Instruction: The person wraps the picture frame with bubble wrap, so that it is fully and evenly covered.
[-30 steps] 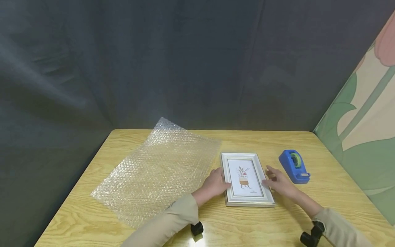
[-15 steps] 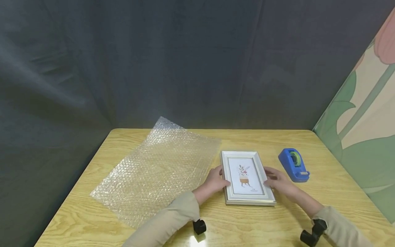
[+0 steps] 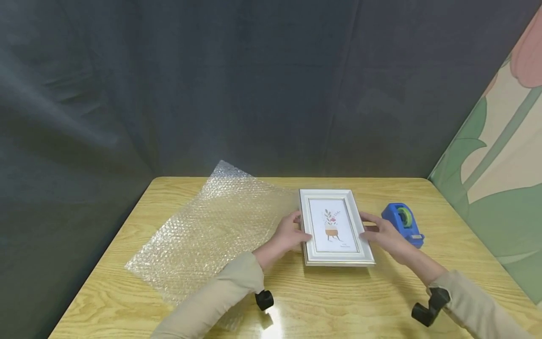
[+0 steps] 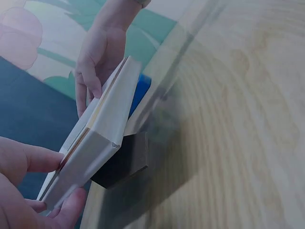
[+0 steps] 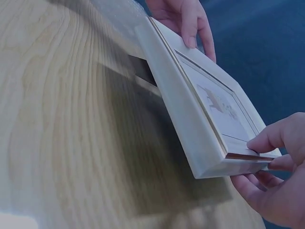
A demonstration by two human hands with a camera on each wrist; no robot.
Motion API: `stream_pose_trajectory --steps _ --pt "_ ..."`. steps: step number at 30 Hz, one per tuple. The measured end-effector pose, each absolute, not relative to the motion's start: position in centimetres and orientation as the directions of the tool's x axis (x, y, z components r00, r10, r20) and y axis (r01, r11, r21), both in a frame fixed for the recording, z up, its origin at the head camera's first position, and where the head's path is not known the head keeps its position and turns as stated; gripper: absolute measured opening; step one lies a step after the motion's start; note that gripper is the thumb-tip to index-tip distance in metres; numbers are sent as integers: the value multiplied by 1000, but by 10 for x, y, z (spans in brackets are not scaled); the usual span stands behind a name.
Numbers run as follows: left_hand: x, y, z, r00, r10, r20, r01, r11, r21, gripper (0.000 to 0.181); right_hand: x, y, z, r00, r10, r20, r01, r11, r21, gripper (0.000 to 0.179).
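A white picture frame (image 3: 332,256) with a potted-plant print is held between both hands, raised off the table. My left hand (image 3: 287,234) grips its left side, thumb on the front border and fingers curled beneath. On the opposite side my right hand (image 3: 387,239) pinches the border the same way, as the right wrist view shows at the frame's edge (image 5: 190,119). Underneath, a dark stand flap (image 4: 125,162) juts from the back in the left wrist view. To the left, a sheet of bubble wrap (image 3: 216,226) lies spread out, its right side partly hidden by the frame.
A blue tape dispenser (image 3: 404,225) with a greenish roll stands just beyond the right hand. The wooden table (image 3: 330,306) ends at a dark curtain (image 3: 262,94) behind, and a flower-patterned wall (image 3: 504,188) rises on the right.
Both hands have lifted the picture frame off the table and carried it slightly back and left. The right fingers have closed around its edge. Bubble wrap and dispenser stay put.
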State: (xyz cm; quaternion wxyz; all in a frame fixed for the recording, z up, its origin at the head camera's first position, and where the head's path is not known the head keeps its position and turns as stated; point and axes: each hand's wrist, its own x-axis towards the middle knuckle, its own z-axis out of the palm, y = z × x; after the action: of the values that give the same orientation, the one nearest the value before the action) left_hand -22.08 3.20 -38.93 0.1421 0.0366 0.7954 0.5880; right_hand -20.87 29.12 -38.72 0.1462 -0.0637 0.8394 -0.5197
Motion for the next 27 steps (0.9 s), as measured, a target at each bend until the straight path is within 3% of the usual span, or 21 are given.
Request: stream_pose_trajectory --steps 18,27 --pt "-229 -62 -383 -982 113 -154 -118 273 955 74 -226 199 -379 -947 -288 -140 53 289 -956 61" --pt "-227 -114 -372 -982 51 -180 -155 315 936 71 -227 149 -382 -945 -317 -80 39 134 -990 61"
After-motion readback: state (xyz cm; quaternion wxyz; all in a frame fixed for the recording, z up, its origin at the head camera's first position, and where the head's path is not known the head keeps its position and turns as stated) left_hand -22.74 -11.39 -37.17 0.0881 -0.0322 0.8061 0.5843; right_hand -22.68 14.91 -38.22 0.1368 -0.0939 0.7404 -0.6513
